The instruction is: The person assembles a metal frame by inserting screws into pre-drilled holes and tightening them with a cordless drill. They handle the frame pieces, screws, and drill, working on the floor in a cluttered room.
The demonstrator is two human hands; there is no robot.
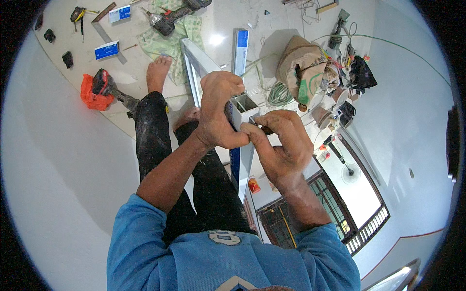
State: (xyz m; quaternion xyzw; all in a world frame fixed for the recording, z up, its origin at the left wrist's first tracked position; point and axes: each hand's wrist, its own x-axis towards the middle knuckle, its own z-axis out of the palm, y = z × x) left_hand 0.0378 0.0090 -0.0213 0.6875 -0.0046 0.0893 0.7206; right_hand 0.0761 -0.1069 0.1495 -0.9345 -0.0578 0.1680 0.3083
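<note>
A white hollow rectangular metal profile (238, 119) stands upright in front of my body, its open end toward me and a dark blue strip down one side. My left hand (216, 109) is curled round the left side of its top, fingers at the far edge and thumb at the near edge. At the right face near the open end, my right hand (286, 143) is closed in a pinch. A small grey metal piece (252, 120) shows at its fingertips; its kind is too small to make out. The fingers hide part of it.
A cordless drill (167, 22) lies on a green patterned cloth (145, 41); another power tool (104, 82) rests on an orange bag at left. Blue-and-white boxes (107, 50), a tape measure (77, 14), a sack (293, 51) and a cable coil (280, 94) are on the floor.
</note>
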